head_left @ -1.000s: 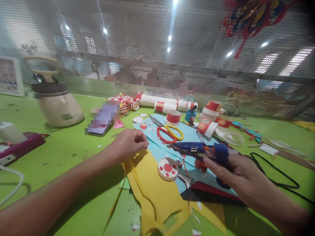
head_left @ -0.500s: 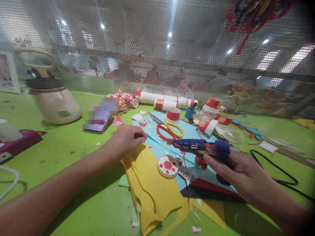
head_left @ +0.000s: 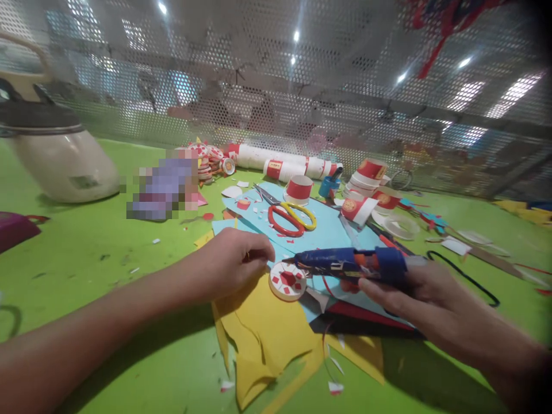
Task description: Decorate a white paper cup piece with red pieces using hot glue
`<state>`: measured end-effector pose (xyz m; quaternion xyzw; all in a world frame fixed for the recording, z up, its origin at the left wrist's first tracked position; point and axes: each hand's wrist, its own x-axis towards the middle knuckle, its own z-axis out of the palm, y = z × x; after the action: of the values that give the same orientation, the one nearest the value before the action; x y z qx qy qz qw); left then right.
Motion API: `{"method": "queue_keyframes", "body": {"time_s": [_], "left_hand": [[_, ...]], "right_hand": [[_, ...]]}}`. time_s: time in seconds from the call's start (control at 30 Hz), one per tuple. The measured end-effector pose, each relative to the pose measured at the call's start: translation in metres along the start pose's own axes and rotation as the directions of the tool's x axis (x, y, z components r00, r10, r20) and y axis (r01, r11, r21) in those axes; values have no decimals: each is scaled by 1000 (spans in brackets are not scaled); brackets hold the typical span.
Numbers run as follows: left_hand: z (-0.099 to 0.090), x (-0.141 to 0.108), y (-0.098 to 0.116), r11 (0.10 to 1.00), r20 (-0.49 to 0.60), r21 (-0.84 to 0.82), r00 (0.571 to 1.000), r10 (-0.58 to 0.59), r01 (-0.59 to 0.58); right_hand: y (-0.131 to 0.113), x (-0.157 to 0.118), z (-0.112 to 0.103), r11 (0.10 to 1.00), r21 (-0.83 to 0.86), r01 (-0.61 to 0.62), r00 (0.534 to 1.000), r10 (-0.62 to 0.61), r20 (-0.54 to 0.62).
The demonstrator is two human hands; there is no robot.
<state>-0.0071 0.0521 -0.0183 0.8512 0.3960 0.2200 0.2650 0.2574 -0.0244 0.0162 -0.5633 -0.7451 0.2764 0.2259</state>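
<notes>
A blue hot glue gun (head_left: 345, 264) is gripped in my right hand (head_left: 414, 293), its nozzle pointing left, over the edge of a small round paper disc (head_left: 288, 282). The disc is white with red patches and a pale rim, lying on yellow paper (head_left: 276, 339). My left hand (head_left: 237, 261) is closed just left of the disc, thumb and fingers pinched together; what they hold, if anything, is hidden. Behind the nozzle, scissors (head_left: 287, 219) with one red and one yellow handle lie on light blue paper (head_left: 332, 224).
A red-and-white paper cup (head_left: 298, 188) stands behind the scissors, with stacked cups (head_left: 366, 178) to its right. A phone (head_left: 161, 190) and a large pale sprayer bottle (head_left: 64, 161) are on the left. A black cord (head_left: 470, 276) runs at right; paper scraps litter the green table (head_left: 150, 356).
The glue gun's nozzle has come over the disc, and my left hand has moved right and down, close to the disc's edge. The whole view has shifted slightly.
</notes>
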Motion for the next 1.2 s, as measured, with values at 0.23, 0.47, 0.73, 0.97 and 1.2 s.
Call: {"method": "queue_keyframes", "body": {"time_s": [0.23, 0.47, 0.73, 0.97, 1.2], "left_hand": [[0, 3, 1, 993, 82, -5, 990, -117, 118], [1, 2, 3, 992, 62, -25, 991, -121, 123], [3, 0, 2, 991, 41, -87, 994, -102, 105], [0, 0, 6, 994, 71, -54, 994, -87, 91], [1, 1, 5, 997, 82, -63, 996, -42, 47]], "right_hand": [[-6, 3, 7, 996, 88, -24, 992, 13, 127], [-5, 3, 7, 997, -31, -71, 996, 72, 53], [-2, 2, 9, 992, -98, -74, 997, 74, -7], [1, 3, 9, 992, -112, -63, 998, 59, -36], [-1, 3, 10, 991, -118, -62, 998, 58, -33]]}}
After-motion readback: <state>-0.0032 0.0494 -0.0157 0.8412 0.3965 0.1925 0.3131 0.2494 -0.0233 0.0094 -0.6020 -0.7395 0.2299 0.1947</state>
